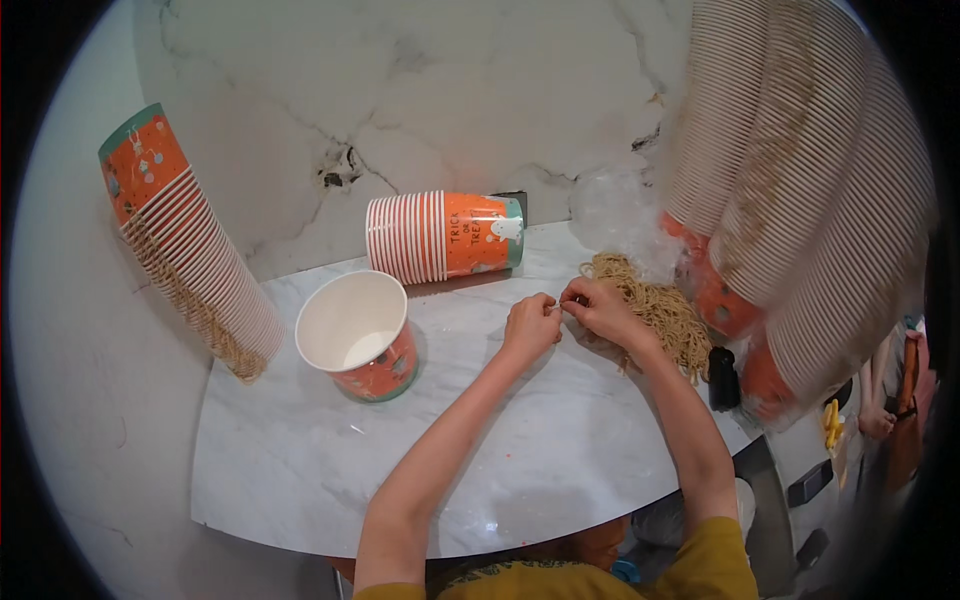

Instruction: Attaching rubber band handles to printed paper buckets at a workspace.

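Both hands are held close together, upper ctr-right of frame, over the tabletop. Fingers of L hand are bent & closed to a pinch; same for R hand, tips nearly touching. What's gripped btwn them can't be told, too small. Tan cord pile is placed just R of the fingers, partly hidden by R hand & wrist. Mid-left, an open paper tub, white inside, is stood upright. Behind it, an orange tub stack is laid sideways. Upper L, a tall stack is seen slanted, w/ tan cord along it. Upper R, tall stacks are wrapped in clear plastic. Black item is set near pile's lower R edge.
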`<action>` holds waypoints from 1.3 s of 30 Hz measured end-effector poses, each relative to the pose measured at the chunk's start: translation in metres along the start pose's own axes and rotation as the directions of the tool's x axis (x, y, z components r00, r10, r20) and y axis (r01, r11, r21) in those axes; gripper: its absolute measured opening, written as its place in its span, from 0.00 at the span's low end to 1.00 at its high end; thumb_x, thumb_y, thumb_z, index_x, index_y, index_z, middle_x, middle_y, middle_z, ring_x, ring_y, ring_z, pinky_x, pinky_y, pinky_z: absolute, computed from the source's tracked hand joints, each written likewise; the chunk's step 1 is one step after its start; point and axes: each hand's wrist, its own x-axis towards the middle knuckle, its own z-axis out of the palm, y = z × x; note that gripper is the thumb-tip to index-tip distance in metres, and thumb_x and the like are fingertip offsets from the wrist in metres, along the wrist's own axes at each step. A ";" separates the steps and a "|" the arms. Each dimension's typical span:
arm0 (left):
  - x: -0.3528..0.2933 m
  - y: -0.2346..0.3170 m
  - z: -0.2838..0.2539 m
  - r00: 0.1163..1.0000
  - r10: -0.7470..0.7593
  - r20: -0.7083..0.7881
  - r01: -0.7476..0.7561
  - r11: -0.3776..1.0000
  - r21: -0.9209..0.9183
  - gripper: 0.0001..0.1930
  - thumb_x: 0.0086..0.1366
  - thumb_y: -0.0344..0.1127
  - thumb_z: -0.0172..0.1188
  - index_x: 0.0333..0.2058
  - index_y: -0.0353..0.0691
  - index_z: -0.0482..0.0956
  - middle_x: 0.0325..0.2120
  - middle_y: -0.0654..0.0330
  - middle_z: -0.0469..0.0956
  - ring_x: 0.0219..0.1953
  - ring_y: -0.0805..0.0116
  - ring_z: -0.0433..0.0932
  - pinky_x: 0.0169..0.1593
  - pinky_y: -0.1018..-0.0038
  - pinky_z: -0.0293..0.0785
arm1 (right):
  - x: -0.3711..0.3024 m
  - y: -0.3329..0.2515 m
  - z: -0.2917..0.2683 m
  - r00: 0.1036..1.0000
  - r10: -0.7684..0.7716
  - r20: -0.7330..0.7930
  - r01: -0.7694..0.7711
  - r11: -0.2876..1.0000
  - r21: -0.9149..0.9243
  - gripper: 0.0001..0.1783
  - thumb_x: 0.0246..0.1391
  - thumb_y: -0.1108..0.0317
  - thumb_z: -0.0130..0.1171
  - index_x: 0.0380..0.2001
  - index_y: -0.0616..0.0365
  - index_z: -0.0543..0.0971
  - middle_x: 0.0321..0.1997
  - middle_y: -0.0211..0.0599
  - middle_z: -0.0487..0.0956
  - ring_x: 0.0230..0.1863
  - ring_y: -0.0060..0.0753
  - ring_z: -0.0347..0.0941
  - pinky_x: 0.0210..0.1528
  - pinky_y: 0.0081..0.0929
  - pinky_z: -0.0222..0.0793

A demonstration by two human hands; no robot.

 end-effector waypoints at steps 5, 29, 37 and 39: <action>-0.006 0.004 -0.003 0.999 -0.048 -0.027 0.046 0.997 -0.059 0.12 0.66 0.37 0.59 0.31 0.33 0.85 0.14 0.56 0.81 0.16 0.65 0.82 0.27 0.68 0.78 | 0.000 -0.005 0.006 0.999 -0.044 0.000 0.044 0.996 -0.077 0.07 0.55 0.71 0.63 0.36 0.61 0.83 0.33 0.42 0.82 0.33 0.36 0.79 0.38 0.32 0.74; -0.173 0.015 -0.142 0.988 -0.128 -0.084 0.142 0.969 0.201 0.09 0.62 0.33 0.59 0.33 0.35 0.86 0.22 0.52 0.83 0.23 0.60 0.82 0.31 0.67 0.76 | -0.012 0.044 -0.022 0.991 -0.117 0.066 0.132 0.941 -0.312 0.05 0.54 0.71 0.63 0.33 0.60 0.81 0.39 0.41 0.79 0.43 0.50 0.78 0.45 0.41 0.73; -0.221 -0.020 -0.196 0.964 -0.099 -0.248 0.161 0.957 0.241 0.09 0.69 0.31 0.62 0.37 0.29 0.85 0.22 0.62 0.80 0.21 0.78 0.75 0.26 0.78 0.73 | -0.011 0.031 -0.009 0.980 -0.196 0.014 0.182 0.875 -0.449 0.05 0.56 0.71 0.62 0.35 0.60 0.80 0.40 0.43 0.78 0.42 0.53 0.77 0.43 0.43 0.74; -0.225 -0.020 -0.207 0.953 -0.129 -0.273 0.191 0.958 0.214 0.09 0.69 0.31 0.62 0.37 0.29 0.85 0.22 0.62 0.80 0.21 0.79 0.75 0.26 0.78 0.73 | -0.011 0.031 -0.006 0.977 -0.214 0.023 0.199 0.858 -0.473 0.05 0.56 0.71 0.62 0.35 0.60 0.79 0.40 0.44 0.77 0.42 0.53 0.77 0.43 0.44 0.74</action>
